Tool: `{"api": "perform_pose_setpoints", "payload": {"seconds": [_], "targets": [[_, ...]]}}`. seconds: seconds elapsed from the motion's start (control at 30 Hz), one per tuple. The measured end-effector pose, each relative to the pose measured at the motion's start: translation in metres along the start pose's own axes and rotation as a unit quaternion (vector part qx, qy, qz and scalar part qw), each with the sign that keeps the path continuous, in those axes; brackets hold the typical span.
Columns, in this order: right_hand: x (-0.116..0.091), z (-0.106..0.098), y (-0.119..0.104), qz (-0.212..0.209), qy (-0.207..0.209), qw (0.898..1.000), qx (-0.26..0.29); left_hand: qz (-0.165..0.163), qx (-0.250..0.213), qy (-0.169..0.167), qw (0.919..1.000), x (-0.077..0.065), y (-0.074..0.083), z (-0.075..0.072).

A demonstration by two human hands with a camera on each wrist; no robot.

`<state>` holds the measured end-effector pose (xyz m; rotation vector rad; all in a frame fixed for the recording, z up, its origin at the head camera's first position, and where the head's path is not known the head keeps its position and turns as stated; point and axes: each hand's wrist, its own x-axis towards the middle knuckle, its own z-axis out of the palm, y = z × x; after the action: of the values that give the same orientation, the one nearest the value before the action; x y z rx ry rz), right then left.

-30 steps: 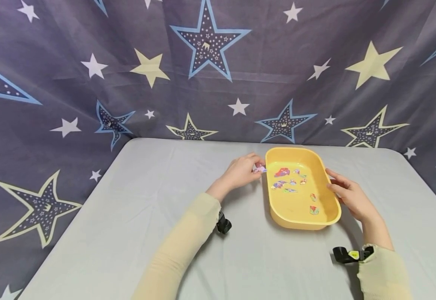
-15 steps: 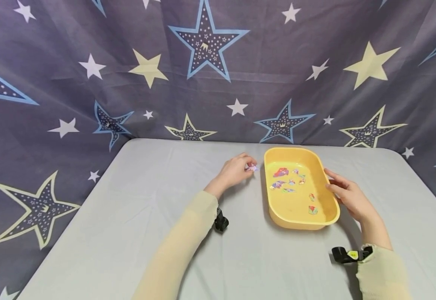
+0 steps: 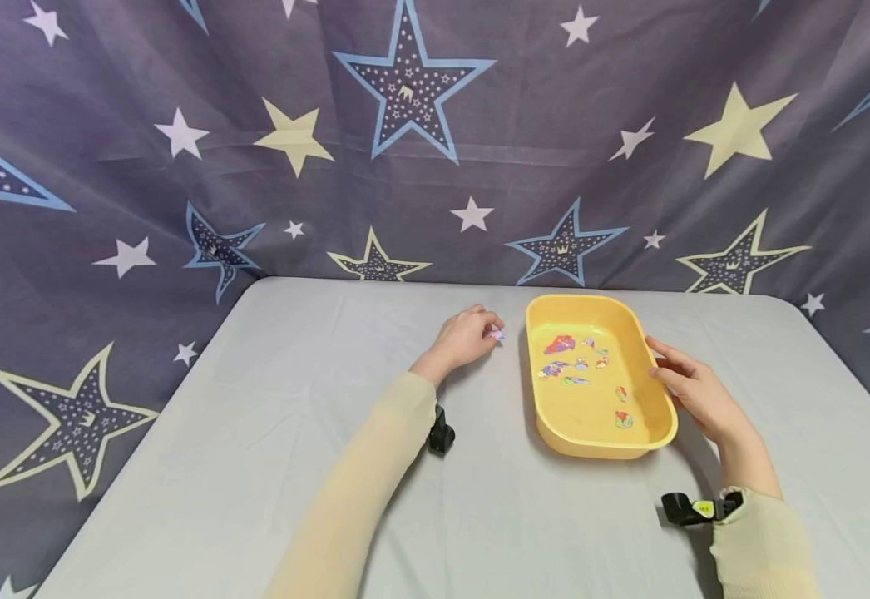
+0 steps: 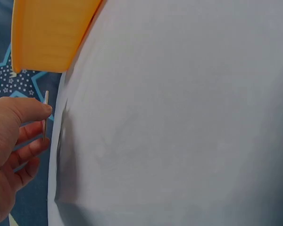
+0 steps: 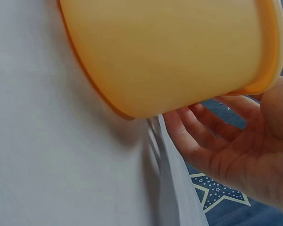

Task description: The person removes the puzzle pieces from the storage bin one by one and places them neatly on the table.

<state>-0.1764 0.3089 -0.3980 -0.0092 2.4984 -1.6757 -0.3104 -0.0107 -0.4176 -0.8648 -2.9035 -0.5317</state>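
Note:
My left hand (image 3: 467, 334) pinches a small, flat, colourful cut-out piece (image 3: 495, 334) between thumb and fingers, a short way left of the yellow plastic tub (image 3: 588, 428). Seen edge-on in the left wrist view, the held piece (image 4: 46, 113) is thin and stiff. On the tub's right side, my right hand (image 3: 700, 395) holds the rim, thumb at the edge and fingers against the outer wall (image 5: 170, 52). Inside the tub lie several similar bright pieces, among them a red one (image 3: 560, 344), a purple one (image 3: 554, 368) and a red-green one (image 3: 624, 420).
A pale grey cloth covers the table (image 3: 315, 399). Behind it hangs a dark curtain (image 3: 435, 191) printed with stars. Black camera mounts sit on both wrists, the left one (image 3: 441, 433) close above the cloth.
My left hand has drawn left, away from the tub's left rim, with the piece still pinched. The right hand and the tub stay in place.

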Motion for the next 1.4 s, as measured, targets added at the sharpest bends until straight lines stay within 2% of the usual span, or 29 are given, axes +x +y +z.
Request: {"api": "perform_pose_setpoints", "payload": {"seconds": [0.27,0.57,0.8,1.13,1.4], "targets": [[-0.002,-0.001,-0.001,0.001,0.000,1.000,0.006,-0.015,0.002,-0.018,0.9997,0.004,-0.002,0.004],[-0.001,0.000,-0.004,0.001,-0.011,1.000,0.009,-0.001,0.021,-0.020,0.9996,0.006,-0.008,0.007],[-0.001,0.001,-0.004,0.002,-0.012,1.000,0.013,0.002,0.035,-0.043,0.9985,0.005,-0.008,0.005],[-0.001,0.000,0.000,-0.006,-0.007,1.000,0.005,-0.016,0.006,-0.038,0.9991,0.003,-0.007,0.004],[-0.001,-0.001,0.000,-0.005,-0.007,1.000,0.003,-0.022,-0.011,-0.027,0.9993,0.000,-0.006,-0.005]]}}
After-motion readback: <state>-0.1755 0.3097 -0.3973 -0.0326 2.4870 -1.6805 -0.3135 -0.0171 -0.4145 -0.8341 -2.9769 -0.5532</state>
